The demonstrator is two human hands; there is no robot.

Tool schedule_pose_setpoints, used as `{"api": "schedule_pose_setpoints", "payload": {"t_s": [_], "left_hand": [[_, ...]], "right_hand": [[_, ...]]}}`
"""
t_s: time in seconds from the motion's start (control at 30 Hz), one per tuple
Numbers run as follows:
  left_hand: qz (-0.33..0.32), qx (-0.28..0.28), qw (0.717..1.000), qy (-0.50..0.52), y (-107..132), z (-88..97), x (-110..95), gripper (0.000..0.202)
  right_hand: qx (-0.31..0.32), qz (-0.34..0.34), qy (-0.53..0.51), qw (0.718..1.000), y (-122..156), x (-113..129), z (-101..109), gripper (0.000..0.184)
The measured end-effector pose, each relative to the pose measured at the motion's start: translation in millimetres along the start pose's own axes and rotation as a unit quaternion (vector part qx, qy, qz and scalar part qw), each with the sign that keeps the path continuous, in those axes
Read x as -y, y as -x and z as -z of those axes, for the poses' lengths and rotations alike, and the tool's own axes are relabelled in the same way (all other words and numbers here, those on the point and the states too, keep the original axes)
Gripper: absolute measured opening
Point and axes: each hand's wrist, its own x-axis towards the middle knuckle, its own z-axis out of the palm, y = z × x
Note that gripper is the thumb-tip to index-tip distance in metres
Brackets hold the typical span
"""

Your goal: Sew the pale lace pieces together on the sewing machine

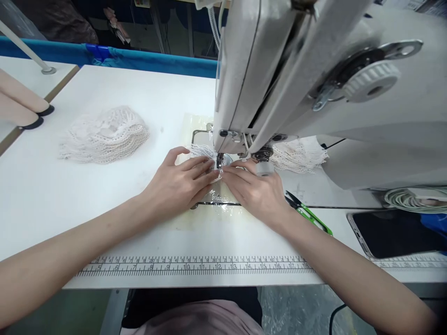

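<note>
at metal presser foot (220, 160): white openwork lace (201, 150) under curved fingers (198, 164)

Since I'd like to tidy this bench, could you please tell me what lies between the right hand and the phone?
In the head view, green-handled scissors lie between the right hand and the phone.

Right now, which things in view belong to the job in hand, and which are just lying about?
Likely the job: left hand, right hand, handled lace, sewing machine, left lace pile, right lace pile.

Apparently lying about: phone, coiled cord, green scissors (possible tool, not in hand).
</note>
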Motion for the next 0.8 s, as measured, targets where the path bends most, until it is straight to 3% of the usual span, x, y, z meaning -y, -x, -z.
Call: {"api": "schedule_pose_setpoints", "payload": {"t_s": [0.27,0.8], "left_hand": [[-0.005,-0.009,1.000,-0.004,7.1,7.3,-18.2,0.024],[0.018,-0.007,0.998,0.055,5.1,0.7,-6.5,0.026]], "right_hand": [[-0.015,0.033,-0.025,0.999,4.3,3.8,7.6,0.015],[0.042,0.003,-0.005,0.999,3.1,3.5,7.6,0.025]]}}
